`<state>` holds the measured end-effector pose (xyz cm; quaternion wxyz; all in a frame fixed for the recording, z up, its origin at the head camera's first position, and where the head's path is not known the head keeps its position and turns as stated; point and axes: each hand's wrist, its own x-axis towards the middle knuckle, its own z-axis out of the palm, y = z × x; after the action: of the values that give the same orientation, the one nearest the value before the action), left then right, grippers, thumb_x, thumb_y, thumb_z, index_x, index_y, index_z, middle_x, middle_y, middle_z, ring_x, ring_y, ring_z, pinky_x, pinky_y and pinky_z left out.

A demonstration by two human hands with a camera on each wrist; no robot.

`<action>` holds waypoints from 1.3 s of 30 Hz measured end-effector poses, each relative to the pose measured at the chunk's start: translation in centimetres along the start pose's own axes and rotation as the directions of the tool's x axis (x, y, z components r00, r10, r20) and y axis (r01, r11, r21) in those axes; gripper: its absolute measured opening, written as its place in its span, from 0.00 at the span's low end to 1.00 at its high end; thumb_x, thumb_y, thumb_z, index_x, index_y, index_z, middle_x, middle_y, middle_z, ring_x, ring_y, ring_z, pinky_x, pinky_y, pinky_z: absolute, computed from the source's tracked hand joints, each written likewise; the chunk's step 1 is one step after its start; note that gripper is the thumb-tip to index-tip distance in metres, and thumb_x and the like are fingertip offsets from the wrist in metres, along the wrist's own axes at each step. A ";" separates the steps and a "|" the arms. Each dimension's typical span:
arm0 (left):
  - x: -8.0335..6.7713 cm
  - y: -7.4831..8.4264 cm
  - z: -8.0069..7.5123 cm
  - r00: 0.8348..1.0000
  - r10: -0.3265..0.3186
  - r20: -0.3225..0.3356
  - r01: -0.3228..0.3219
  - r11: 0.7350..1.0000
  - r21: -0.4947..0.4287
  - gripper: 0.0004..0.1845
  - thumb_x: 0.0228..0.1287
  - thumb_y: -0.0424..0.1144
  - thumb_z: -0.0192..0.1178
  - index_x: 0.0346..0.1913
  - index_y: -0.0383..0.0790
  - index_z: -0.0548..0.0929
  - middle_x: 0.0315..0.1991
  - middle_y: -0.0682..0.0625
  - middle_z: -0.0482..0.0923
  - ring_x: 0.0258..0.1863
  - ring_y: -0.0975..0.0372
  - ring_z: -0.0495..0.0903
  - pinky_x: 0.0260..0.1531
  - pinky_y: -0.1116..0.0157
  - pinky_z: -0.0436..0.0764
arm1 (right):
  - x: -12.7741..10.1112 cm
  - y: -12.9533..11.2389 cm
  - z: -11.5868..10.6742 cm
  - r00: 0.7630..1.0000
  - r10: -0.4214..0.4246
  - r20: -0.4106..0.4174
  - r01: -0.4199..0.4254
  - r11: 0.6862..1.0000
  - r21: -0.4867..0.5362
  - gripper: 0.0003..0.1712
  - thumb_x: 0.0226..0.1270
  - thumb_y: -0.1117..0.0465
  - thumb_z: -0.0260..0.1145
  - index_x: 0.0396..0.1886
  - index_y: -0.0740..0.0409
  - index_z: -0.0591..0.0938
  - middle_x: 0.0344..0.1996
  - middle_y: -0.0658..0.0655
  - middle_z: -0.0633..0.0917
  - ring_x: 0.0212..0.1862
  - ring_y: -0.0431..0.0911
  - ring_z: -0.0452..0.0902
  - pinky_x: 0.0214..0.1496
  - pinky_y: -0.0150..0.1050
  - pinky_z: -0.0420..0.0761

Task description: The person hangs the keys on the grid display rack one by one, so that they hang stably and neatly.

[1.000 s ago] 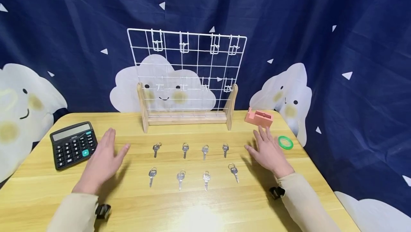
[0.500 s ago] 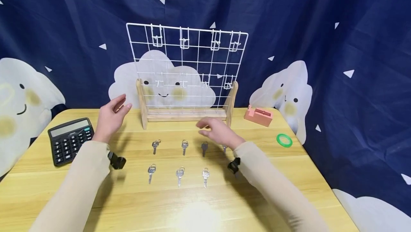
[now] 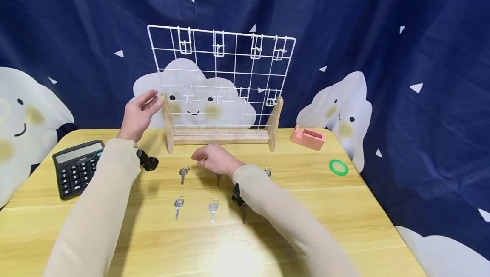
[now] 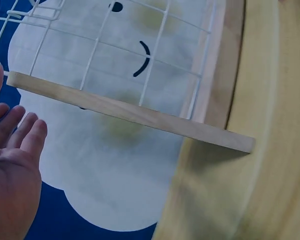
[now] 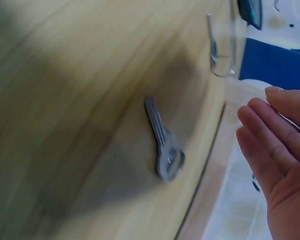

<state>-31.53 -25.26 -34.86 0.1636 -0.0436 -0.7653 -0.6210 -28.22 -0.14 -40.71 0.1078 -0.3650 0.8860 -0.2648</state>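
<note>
A black calculator (image 3: 78, 167) lies at the tabletop's (image 3: 344, 209) nine o'clock edge. A pink tape dispenser (image 3: 308, 137) sits at about two o'clock, with a green tape ring (image 3: 338, 167) flat just nearer, toward three o'clock. Behind hangs a dark blue curtain (image 3: 402, 21) printed with smiling white clouds and small white triangles

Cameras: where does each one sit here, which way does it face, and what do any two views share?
Head: worn on the head, looks forward and down over the table at rack and keys; both sleeves, left hand, right hand show.
Left wrist: looks past that hand's open fingers at the rack's wooden post.
Right wrist: looks along the tabletop at a key; fingers show.
Shared: head and left wrist both show the rack's left post.
</note>
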 end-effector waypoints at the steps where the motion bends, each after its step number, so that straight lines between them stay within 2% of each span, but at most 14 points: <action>1: 0.2 0.1 0.0 1.000 -0.002 0.010 0.002 1.000 -0.003 0.31 0.72 0.38 0.59 0.73 0.31 0.63 0.71 0.37 0.62 0.69 0.52 0.63 0.61 0.71 0.70 | 0.4 -0.2 0.4 1.000 -0.002 0.010 0.002 1.000 -0.017 0.15 0.69 0.66 0.65 0.54 0.58 0.84 0.49 0.50 0.86 0.52 0.39 0.79 0.56 0.25 0.74; 7: 0.8 0.3 0.6 0.997 -0.036 0.062 0.034 0.999 0.040 0.33 0.73 0.43 0.58 0.74 0.34 0.62 0.72 0.39 0.61 0.70 0.52 0.62 0.66 0.65 0.66 | 2.0 -0.5 2.3 0.999 0.000 0.048 0.005 0.995 -0.096 0.13 0.68 0.67 0.66 0.51 0.57 0.86 0.45 0.48 0.86 0.48 0.37 0.79 0.53 0.23 0.73; 15: 1.0 0.1 1.5 0.998 -0.055 0.020 0.055 0.998 0.021 0.27 0.75 0.38 0.54 0.72 0.32 0.65 0.69 0.38 0.65 0.67 0.53 0.65 0.66 0.62 0.67 | 3.0 -0.2 3.6 0.999 -0.015 0.039 0.022 0.983 -0.182 0.08 0.66 0.66 0.68 0.44 0.53 0.87 0.36 0.45 0.83 0.39 0.34 0.76 0.45 0.20 0.73; 19: 1.0 0.1 1.8 0.998 -0.063 0.002 0.062 0.998 0.026 0.26 0.76 0.37 0.53 0.71 0.32 0.66 0.68 0.38 0.66 0.66 0.53 0.66 0.65 0.61 0.69 | 3.1 -0.1 3.8 0.999 -0.018 0.027 0.023 0.977 -0.213 0.08 0.67 0.66 0.67 0.42 0.49 0.87 0.38 0.43 0.83 0.43 0.35 0.77 0.51 0.22 0.73; 22: 1.1 0.0 1.9 0.998 -0.066 -0.007 0.066 0.997 0.037 0.25 0.76 0.37 0.53 0.71 0.33 0.67 0.67 0.38 0.67 0.66 0.53 0.67 0.65 0.61 0.69 | 3.0 0.0 3.8 1.000 -0.018 0.017 0.021 0.980 -0.200 0.09 0.68 0.66 0.66 0.41 0.48 0.88 0.40 0.43 0.84 0.47 0.37 0.77 0.56 0.25 0.72; 25: 1.3 0.0 1.9 0.998 -0.062 -0.015 0.062 0.997 0.044 0.25 0.76 0.37 0.54 0.71 0.33 0.68 0.67 0.38 0.68 0.65 0.53 0.68 0.64 0.61 0.70 | 2.9 -0.1 3.6 1.000 -0.025 -0.003 0.024 0.985 -0.173 0.08 0.68 0.65 0.67 0.41 0.48 0.88 0.40 0.43 0.85 0.47 0.37 0.78 0.56 0.25 0.72; 31: 1.5 0.4 1.8 0.999 -0.040 -0.020 0.041 0.998 0.040 0.24 0.75 0.36 0.54 0.70 0.32 0.69 0.65 0.37 0.70 0.63 0.53 0.70 0.63 0.61 0.72 | 2.6 -0.7 2.6 0.996 -0.050 -0.068 0.042 0.993 -0.113 0.06 0.68 0.64 0.68 0.41 0.50 0.88 0.39 0.43 0.86 0.44 0.34 0.78 0.52 0.23 0.73; 39: 1.1 -0.2 1.4 0.999 -0.045 -0.027 0.046 0.997 0.064 0.25 0.75 0.38 0.54 0.70 0.34 0.69 0.65 0.39 0.70 0.63 0.54 0.70 0.62 0.61 0.73 | 1.6 -2.1 0.8 0.985 0.008 -0.171 -0.001 0.999 0.045 0.06 0.68 0.66 0.67 0.40 0.55 0.87 0.33 0.43 0.84 0.36 0.32 0.76 0.42 0.21 0.75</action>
<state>-32.89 -24.09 -34.99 0.1602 -0.0130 -0.7838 -0.5998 -27.83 -2.86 -40.17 0.0401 -0.3365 0.8866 -0.3147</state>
